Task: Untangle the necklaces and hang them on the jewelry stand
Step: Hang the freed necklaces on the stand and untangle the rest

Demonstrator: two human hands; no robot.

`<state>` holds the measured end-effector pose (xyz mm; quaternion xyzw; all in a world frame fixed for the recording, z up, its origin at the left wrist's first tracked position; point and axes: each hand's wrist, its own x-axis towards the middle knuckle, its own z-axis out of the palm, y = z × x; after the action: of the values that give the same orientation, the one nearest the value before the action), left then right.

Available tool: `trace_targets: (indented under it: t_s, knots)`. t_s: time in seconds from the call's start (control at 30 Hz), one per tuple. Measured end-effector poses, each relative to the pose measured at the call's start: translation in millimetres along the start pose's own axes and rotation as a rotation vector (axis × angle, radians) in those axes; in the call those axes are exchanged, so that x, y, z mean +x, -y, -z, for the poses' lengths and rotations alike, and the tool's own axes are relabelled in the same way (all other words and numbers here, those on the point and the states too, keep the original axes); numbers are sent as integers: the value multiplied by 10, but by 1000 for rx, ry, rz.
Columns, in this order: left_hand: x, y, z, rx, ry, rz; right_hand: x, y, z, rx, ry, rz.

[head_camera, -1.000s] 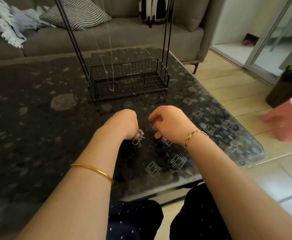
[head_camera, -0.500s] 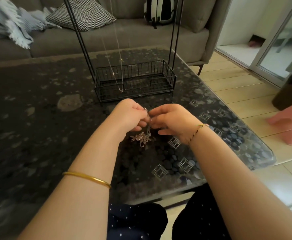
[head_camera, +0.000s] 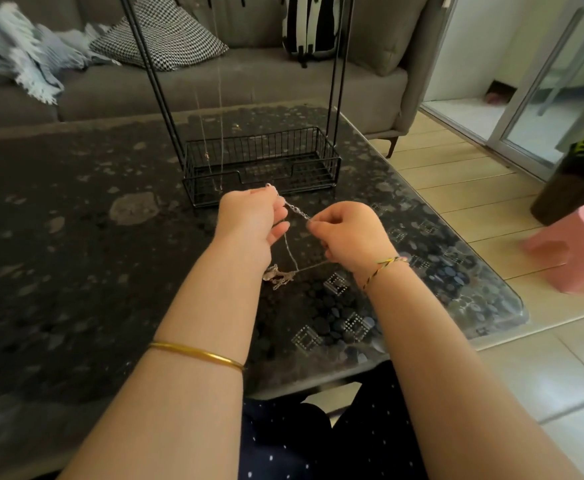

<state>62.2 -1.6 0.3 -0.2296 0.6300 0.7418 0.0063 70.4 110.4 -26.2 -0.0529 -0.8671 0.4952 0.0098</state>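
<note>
Head: necklace [head_camera: 297, 212] taut between left hand [head_camera: 249, 216], right hand [head_camera: 349, 233].

A dark pebble-patterned table [head_camera: 58, 254] lies in front, with a grey sofa [head_camera: 249, 88] at twelve o'clock, a daylit glass door [head_camera: 560, 81] at two and a pink stool [head_camera: 574, 247] at three.

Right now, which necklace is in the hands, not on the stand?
The silver chain pinched between left hand and right hand, trailing to the tangle on the table; the other chains hang from the jewelry stand.
</note>
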Motion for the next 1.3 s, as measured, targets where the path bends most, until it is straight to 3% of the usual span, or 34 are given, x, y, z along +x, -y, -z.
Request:
trace_targets:
  t_s: [0.2, 0.37, 0.6, 0.73, 0.83, 1.0, 1.07, 1.13, 1.23, 1.3]
  knots:
    - [23, 25, -152, 121, -30, -42, 123, -83, 73, 150, -242, -20]
    - [58, -1, -122, 198, 10, 50, 181, -111, 128, 233, -304, -42]
    - [143, -51, 164, 346, 17, 33, 198, -57, 181, 255, -292, -39]
    - [241, 9, 306, 614, -62, -70, 164, -62, 177, 41, -185, 23]
    - [322, 103, 347, 682, -13, -156, 128, -57, 160, -205, -68, 12]
    - [325, 72, 240, 373, -166, 79, 160, -145, 159, -230, -183, -19]
    - [322, 61, 224, 153, -146, 125, 199, -170, 191, -123, -258, -41]
    - [313, 49, 264, -10, -138, 160, 210, -153, 212, 173, -287, -144]
    - [325, 14, 262, -93, -103, 179, 146, -70, 295, 912, -130, -433]
    - [308, -9, 220, -57, -90, 143, 132, -74, 321, 1155, -33, -517]
